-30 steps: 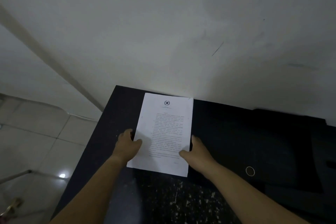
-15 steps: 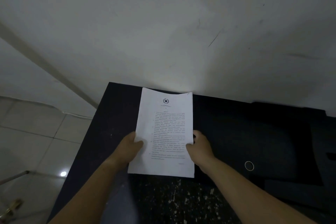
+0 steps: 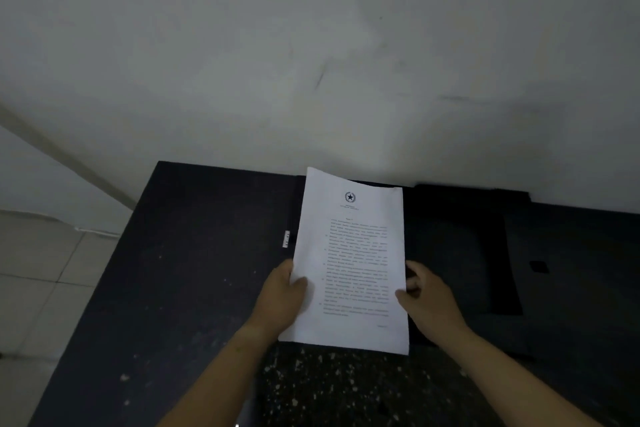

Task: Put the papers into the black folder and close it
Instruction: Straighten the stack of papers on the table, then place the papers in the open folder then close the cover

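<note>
Speckled dark tabletop (image 3: 194,288) lies nearest, below both forearms, its flecks pale against the black. Just beyond that, the left hand (image 3: 282,298) and right hand (image 3: 427,298) each clamp a long edge of the papers (image 3: 349,263), thumbs lying on the printed face and the other fingers hidden behind the sheets. The hands are apart, with the full width of the stack between them. The papers are white, printed with lines of small text too blurred to read, and a round emblem with a star sits near the far end. The far corners curl a little, and the stack looks lifted and tilted, its near edge lying towards the wrists.

Under and to the right of the right hand lies the black folder (image 3: 460,253), spread flat on the tabletop, its shape hard to separate from the dark surface. The right part of the papers overlaps it; whether they touch it cannot be told. Just beyond the left hand, beside the left edge of the papers, a small pale clip (image 3: 286,238) shows. Farther off, past both hands, a white wall (image 3: 311,45) rises behind the tabletop. Far to the left of the left hand, pale floor tiles (image 3: 38,281) show.
</note>
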